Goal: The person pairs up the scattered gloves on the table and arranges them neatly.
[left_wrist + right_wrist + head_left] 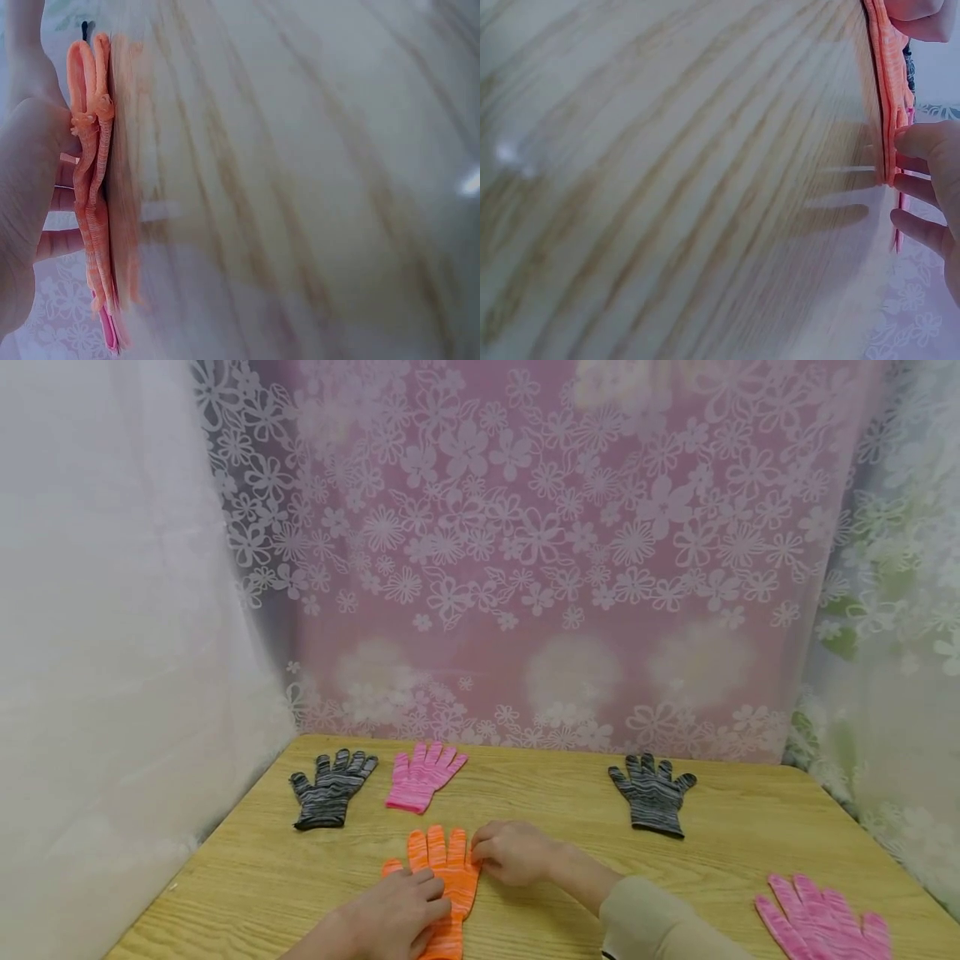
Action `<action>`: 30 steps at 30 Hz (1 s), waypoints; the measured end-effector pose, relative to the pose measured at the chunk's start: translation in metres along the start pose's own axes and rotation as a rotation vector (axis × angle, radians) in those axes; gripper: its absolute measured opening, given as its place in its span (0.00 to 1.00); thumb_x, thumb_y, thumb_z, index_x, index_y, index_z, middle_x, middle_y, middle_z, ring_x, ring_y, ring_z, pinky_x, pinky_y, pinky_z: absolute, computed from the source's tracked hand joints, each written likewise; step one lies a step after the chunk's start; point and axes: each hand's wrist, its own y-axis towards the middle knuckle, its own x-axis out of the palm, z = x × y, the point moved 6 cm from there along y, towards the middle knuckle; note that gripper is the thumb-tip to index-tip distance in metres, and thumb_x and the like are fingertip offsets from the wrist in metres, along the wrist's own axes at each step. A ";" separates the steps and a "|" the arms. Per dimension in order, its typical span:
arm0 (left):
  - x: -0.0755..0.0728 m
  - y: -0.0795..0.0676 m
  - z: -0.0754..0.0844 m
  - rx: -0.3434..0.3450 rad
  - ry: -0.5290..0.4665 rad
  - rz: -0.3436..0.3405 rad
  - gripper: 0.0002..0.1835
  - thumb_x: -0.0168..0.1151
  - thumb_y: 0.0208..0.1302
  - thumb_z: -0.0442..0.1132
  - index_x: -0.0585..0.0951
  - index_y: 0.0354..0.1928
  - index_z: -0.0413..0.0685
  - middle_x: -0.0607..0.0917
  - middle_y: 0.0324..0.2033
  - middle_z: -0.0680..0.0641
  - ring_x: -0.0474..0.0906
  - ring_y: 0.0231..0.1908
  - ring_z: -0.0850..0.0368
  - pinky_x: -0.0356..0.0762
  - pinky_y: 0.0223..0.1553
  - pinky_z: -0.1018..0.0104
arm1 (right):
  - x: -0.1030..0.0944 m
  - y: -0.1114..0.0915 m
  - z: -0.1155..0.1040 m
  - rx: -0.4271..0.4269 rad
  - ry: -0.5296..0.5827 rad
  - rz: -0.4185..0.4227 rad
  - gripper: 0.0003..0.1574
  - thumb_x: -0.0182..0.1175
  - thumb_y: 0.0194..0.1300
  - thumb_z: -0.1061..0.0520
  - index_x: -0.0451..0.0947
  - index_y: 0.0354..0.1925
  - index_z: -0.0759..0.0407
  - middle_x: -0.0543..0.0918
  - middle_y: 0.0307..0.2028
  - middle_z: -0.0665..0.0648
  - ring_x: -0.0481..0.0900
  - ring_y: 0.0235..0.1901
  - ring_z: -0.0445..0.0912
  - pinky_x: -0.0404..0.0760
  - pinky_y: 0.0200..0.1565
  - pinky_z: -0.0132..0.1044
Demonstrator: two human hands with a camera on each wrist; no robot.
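Observation:
An orange knit glove [453,887] lies palm-flat on the table, its fingers pointing away and its cuff toward the near edge. My left hand [393,910] rests over its thumb side and lower palm, fingers loosely bent and spread on the fabric, hiding part of it. At the opposite side, my right hand [513,853] pinches the outermost glove finger near its tip. From the left wrist, the orange glove [94,202] shows edge-on with layered folds, the left fingers [64,199] behind it. In the right wrist view, the right thumb and fingers meet the glove's edge [885,82].
Beyond the orange glove lie a dark grey striped glove [330,789] and a pink glove [424,778]. Another grey glove [652,795] is at the back right, and a second pink one [821,918] at the near right. Floral curtains [525,568] enclose the wooden table [247,877].

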 end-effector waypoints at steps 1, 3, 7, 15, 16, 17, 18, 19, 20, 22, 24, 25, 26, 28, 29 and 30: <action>0.000 0.000 0.000 -0.002 -0.001 0.001 0.03 0.56 0.62 0.46 0.73 0.37 0.60 0.65 0.27 0.61 0.59 0.27 0.66 0.53 0.24 0.76 | 0.000 0.000 0.000 0.004 0.004 -0.004 0.08 0.60 0.60 0.59 0.82 0.38 0.50 0.80 0.42 0.47 0.76 0.44 0.37 0.71 0.46 0.26; 0.000 0.000 0.000 -0.008 -0.007 0.002 0.03 0.56 0.62 0.45 0.74 0.37 0.60 0.65 0.27 0.61 0.59 0.27 0.66 0.53 0.25 0.76 | 0.000 0.000 0.000 0.008 0.014 -0.007 0.08 0.60 0.60 0.59 0.82 0.39 0.50 0.80 0.42 0.47 0.76 0.44 0.37 0.71 0.46 0.26; 0.000 -0.001 0.000 -0.016 -0.014 -0.001 0.03 0.56 0.62 0.45 0.74 0.37 0.60 0.66 0.27 0.61 0.60 0.28 0.66 0.55 0.25 0.75 | 0.000 0.001 0.001 0.008 0.037 -0.008 0.08 0.60 0.60 0.59 0.82 0.39 0.51 0.80 0.42 0.47 0.76 0.44 0.37 0.71 0.46 0.26; -0.001 -0.001 0.000 -0.010 -0.008 0.023 0.04 0.58 0.61 0.45 0.74 0.36 0.60 0.66 0.27 0.61 0.60 0.27 0.66 0.55 0.25 0.76 | 0.004 0.001 0.001 -0.020 0.014 0.001 0.07 0.60 0.60 0.58 0.82 0.38 0.51 0.79 0.41 0.46 0.76 0.43 0.37 0.70 0.46 0.25; -0.001 0.000 0.000 -0.010 -0.008 0.023 0.04 0.58 0.61 0.45 0.74 0.36 0.60 0.66 0.27 0.61 0.60 0.27 0.66 0.55 0.25 0.76 | 0.004 0.001 0.001 -0.021 0.012 0.001 0.07 0.60 0.60 0.58 0.82 0.38 0.51 0.79 0.41 0.46 0.76 0.43 0.37 0.70 0.46 0.25; -0.001 0.000 0.000 -0.011 -0.007 0.023 0.04 0.58 0.61 0.45 0.74 0.37 0.60 0.66 0.27 0.61 0.59 0.27 0.66 0.55 0.25 0.76 | 0.004 0.001 0.001 -0.021 0.012 0.001 0.07 0.60 0.60 0.58 0.82 0.38 0.51 0.79 0.41 0.46 0.76 0.43 0.36 0.70 0.46 0.24; -0.001 0.000 0.000 -0.011 -0.005 0.024 0.04 0.58 0.61 0.45 0.74 0.36 0.60 0.66 0.27 0.61 0.59 0.27 0.66 0.54 0.25 0.76 | 0.004 0.002 0.001 -0.021 0.012 0.000 0.07 0.60 0.60 0.58 0.81 0.38 0.51 0.79 0.41 0.46 0.76 0.43 0.36 0.71 0.45 0.24; -0.001 0.000 0.000 -0.010 -0.002 0.024 0.04 0.58 0.60 0.45 0.74 0.36 0.60 0.66 0.27 0.61 0.59 0.27 0.66 0.54 0.25 0.76 | 0.004 0.002 0.001 -0.020 0.014 -0.002 0.07 0.60 0.60 0.58 0.81 0.38 0.51 0.79 0.41 0.46 0.76 0.43 0.36 0.71 0.45 0.24; -0.001 0.000 0.000 -0.011 -0.001 0.024 0.04 0.58 0.60 0.45 0.74 0.36 0.60 0.66 0.27 0.61 0.59 0.27 0.66 0.54 0.25 0.76 | 0.004 0.002 0.001 -0.018 0.016 -0.004 0.07 0.60 0.60 0.58 0.81 0.38 0.51 0.79 0.41 0.46 0.76 0.43 0.36 0.71 0.45 0.24; -0.001 0.000 0.001 -0.011 0.003 0.028 0.04 0.58 0.60 0.45 0.74 0.36 0.60 0.65 0.26 0.61 0.59 0.27 0.66 0.54 0.25 0.76 | 0.003 0.001 0.001 -0.016 0.020 -0.005 0.07 0.60 0.60 0.58 0.81 0.38 0.51 0.79 0.41 0.46 0.76 0.43 0.36 0.71 0.45 0.25; -0.002 0.000 0.001 -0.012 -0.001 0.032 0.04 0.58 0.60 0.44 0.74 0.36 0.59 0.65 0.26 0.61 0.59 0.27 0.66 0.53 0.25 0.76 | 0.003 0.001 0.001 -0.010 0.021 -0.010 0.07 0.60 0.60 0.58 0.81 0.38 0.51 0.79 0.41 0.46 0.76 0.43 0.37 0.71 0.45 0.25; -0.002 0.000 0.001 -0.013 -0.005 0.034 0.04 0.58 0.60 0.44 0.74 0.36 0.59 0.65 0.26 0.61 0.59 0.27 0.66 0.53 0.25 0.76 | 0.003 0.001 0.001 -0.007 0.019 -0.012 0.07 0.60 0.60 0.58 0.81 0.39 0.51 0.79 0.41 0.46 0.76 0.43 0.37 0.71 0.45 0.25; -0.002 0.000 0.001 -0.013 -0.009 0.035 0.04 0.58 0.61 0.44 0.74 0.36 0.59 0.66 0.26 0.61 0.59 0.27 0.66 0.53 0.25 0.76 | 0.003 0.000 0.001 -0.005 0.017 -0.014 0.07 0.60 0.60 0.58 0.81 0.39 0.51 0.79 0.41 0.46 0.76 0.43 0.37 0.71 0.45 0.25; -0.003 0.000 0.002 -0.013 -0.017 0.039 0.03 0.58 0.61 0.44 0.74 0.36 0.59 0.66 0.26 0.61 0.59 0.27 0.66 0.53 0.25 0.76 | 0.003 0.000 0.001 -0.005 0.011 -0.011 0.08 0.60 0.60 0.58 0.82 0.39 0.50 0.79 0.42 0.46 0.76 0.43 0.37 0.71 0.46 0.26; -0.003 0.000 0.002 -0.013 -0.019 0.039 0.03 0.58 0.61 0.44 0.74 0.36 0.59 0.66 0.26 0.60 0.59 0.27 0.66 0.53 0.25 0.76 | 0.003 0.000 0.001 -0.004 0.012 -0.013 0.08 0.60 0.60 0.58 0.81 0.39 0.51 0.79 0.41 0.46 0.76 0.43 0.37 0.71 0.46 0.26; -0.003 0.000 0.002 -0.012 -0.018 0.041 0.03 0.58 0.61 0.43 0.74 0.36 0.59 0.66 0.26 0.60 0.59 0.27 0.66 0.53 0.25 0.76 | 0.002 0.000 0.001 -0.006 0.011 -0.011 0.07 0.60 0.60 0.58 0.81 0.39 0.51 0.79 0.41 0.46 0.76 0.43 0.37 0.71 0.45 0.26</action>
